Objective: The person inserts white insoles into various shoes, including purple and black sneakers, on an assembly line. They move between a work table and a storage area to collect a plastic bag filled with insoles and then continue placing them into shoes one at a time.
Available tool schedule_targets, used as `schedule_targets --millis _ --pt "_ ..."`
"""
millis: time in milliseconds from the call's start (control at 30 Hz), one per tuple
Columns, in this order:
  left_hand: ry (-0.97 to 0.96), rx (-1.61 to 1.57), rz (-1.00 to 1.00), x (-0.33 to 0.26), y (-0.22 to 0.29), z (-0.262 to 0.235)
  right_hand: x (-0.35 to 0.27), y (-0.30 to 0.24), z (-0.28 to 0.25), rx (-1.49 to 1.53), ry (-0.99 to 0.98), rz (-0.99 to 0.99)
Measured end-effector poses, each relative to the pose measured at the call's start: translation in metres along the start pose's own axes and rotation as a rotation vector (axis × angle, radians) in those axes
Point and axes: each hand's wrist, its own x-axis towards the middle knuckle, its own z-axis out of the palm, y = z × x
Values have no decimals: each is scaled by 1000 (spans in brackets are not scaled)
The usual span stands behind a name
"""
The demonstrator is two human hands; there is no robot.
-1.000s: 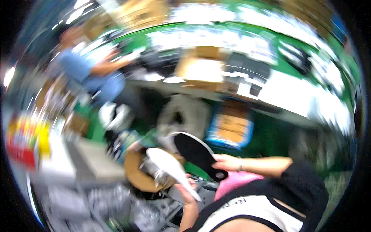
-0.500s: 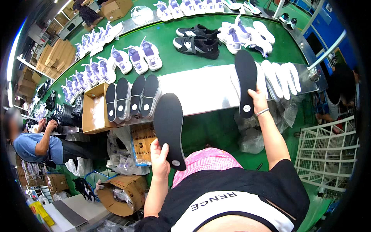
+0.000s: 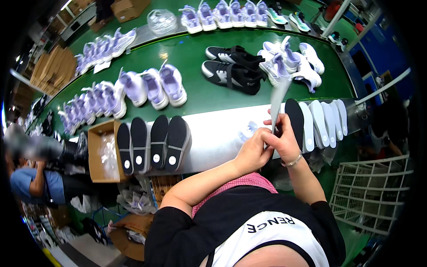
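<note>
Whereas half a second earlier the hands were well apart, each holding a black insole, both now meet at the front edge of the desk (image 3: 222, 138). The left hand (image 3: 252, 153) and right hand (image 3: 284, 140) together hold a single grey insole (image 3: 278, 100), standing upright on edge; fingers of both hands are pressed together, pinching its lower end. The black insole formerly in the right hand now lies flat on the desk as the leftmost piece of the row of white insoles (image 3: 322, 121), this black insole (image 3: 294, 118) just beside the right hand. The one formerly in the left hand is gone from it; four black insoles (image 3: 151, 143) lie side by side at the desk's left, next to an open cardboard box (image 3: 95, 151). Beyond, black sneakers (image 3: 233, 69) and lilac sneakers (image 3: 153, 86) sit on the green conveyor (image 3: 200, 95). A person in blue (image 3: 33, 187) sits at far left.
</note>
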Motion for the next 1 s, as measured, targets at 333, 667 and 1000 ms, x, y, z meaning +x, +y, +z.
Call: schedule_targets --millis 333,667,1000 --pt "149 218 -290 159 -153 -57 93 2 -57 -884 282 -246" --pt "304 794 -406 245 -186 -39 183 39 -96 -1408 -171 -279" --pt "344 458 -165 233 -196 -120 244 -14 -32 -1558 -688 -103"
